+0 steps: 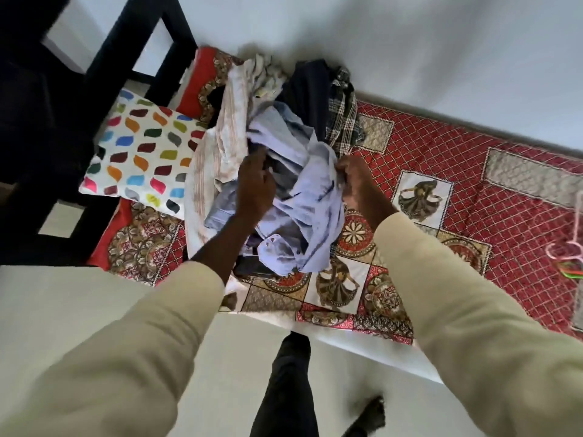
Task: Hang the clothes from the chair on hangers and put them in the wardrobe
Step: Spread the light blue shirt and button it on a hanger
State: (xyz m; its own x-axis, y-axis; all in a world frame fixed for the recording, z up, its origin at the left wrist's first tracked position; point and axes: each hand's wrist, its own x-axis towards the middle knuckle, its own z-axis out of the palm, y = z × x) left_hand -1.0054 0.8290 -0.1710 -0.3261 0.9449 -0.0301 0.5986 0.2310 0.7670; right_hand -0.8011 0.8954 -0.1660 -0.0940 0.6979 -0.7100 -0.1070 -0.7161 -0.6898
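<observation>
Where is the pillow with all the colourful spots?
In the head view, the spotted pillow lies on the left side of the bed's red patterned bedspread, just left of the clothes pile and next to the dark bed frame.

Long loose cream fabric sleeves (467,304) cover both forearms to the wrists; a dark black trouser leg (288,389) shows at bottom centre.

One pillow (143,152) and one patterned bedspread (473,190) noted. Two hands, left (254,187) and right (356,181), present. Garments in the heap (293,171) cannot be counted reliably; several overlap.
</observation>
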